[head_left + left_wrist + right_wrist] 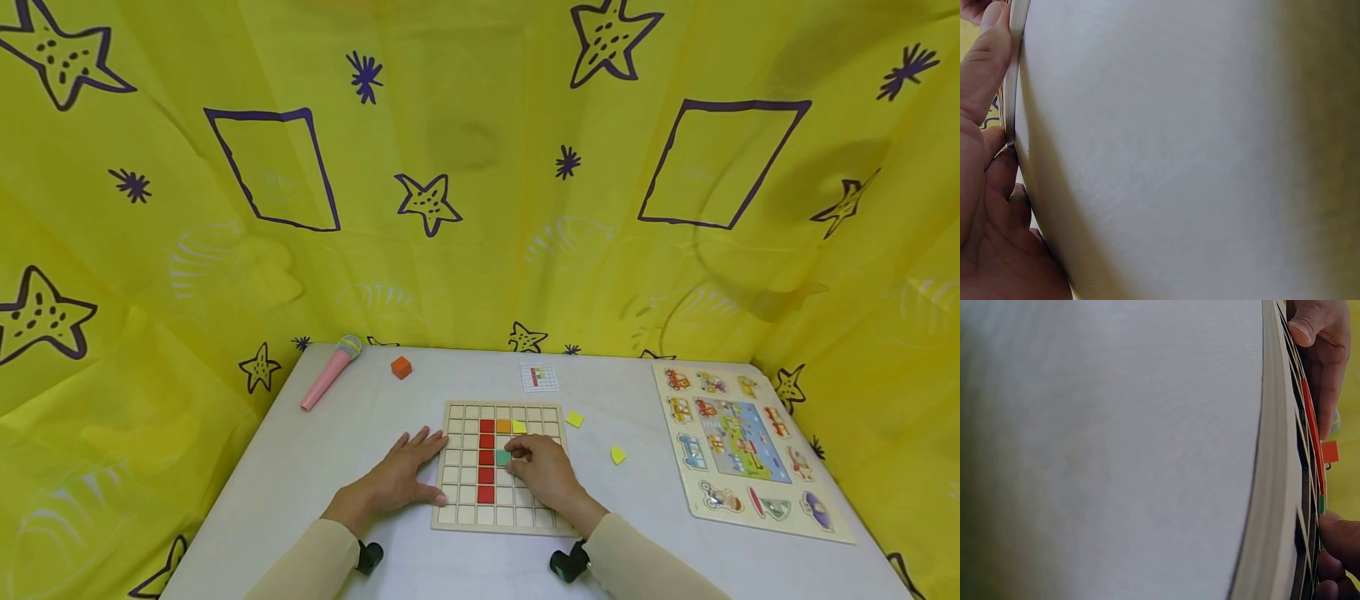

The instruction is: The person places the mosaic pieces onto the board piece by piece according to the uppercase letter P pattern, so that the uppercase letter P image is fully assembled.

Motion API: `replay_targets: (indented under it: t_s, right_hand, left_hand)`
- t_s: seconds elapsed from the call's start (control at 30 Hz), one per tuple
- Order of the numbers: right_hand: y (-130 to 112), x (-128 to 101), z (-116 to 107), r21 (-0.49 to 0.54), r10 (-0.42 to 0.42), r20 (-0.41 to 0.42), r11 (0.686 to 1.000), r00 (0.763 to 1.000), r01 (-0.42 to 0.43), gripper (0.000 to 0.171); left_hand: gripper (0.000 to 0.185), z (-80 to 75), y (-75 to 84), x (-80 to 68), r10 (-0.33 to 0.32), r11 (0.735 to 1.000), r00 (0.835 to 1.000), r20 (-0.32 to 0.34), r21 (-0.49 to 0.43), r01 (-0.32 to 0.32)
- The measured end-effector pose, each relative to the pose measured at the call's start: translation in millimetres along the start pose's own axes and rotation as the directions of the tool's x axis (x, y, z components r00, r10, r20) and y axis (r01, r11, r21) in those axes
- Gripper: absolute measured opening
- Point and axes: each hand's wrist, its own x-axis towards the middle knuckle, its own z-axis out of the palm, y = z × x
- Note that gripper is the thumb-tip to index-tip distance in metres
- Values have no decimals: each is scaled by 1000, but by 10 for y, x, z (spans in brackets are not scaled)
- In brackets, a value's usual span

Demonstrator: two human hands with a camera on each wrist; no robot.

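A wooden grid board lies on the white table. My left hand rests palm down with its fingers spread, thumb and fingertips at the board's left edge; the left wrist view shows the thumb against that edge. Over the right half of the board, my right hand pinches a green tile at its right side between thumb and forefinger. The green tile sits level with a column of several red tiles, just right of it. An orange tile and a yellow piece lie in the top part.
Two loose yellow pieces lie right of the board. Behind it are a small pattern card and an orange-red cube. A pink toy microphone lies back left. A picture puzzle board is at the right; a yellow curtain surrounds the table.
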Motion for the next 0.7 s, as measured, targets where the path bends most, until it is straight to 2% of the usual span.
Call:
replay_targets:
  t_s: [0.57, 0.7]
  right_hand:
    - [-3, 15, -10, -23, -13, 10, 1000, 1000, 13, 19]
    - [0, 21, 1, 17, 12, 2, 1000, 1000, -12, 25]
  left_hand:
    - [103, -13, 9, -12, -8, 1000, 1000, 5, -10, 8]
    - [103, -10, 9, -5, -6, 1000, 1000, 3, -20, 6]
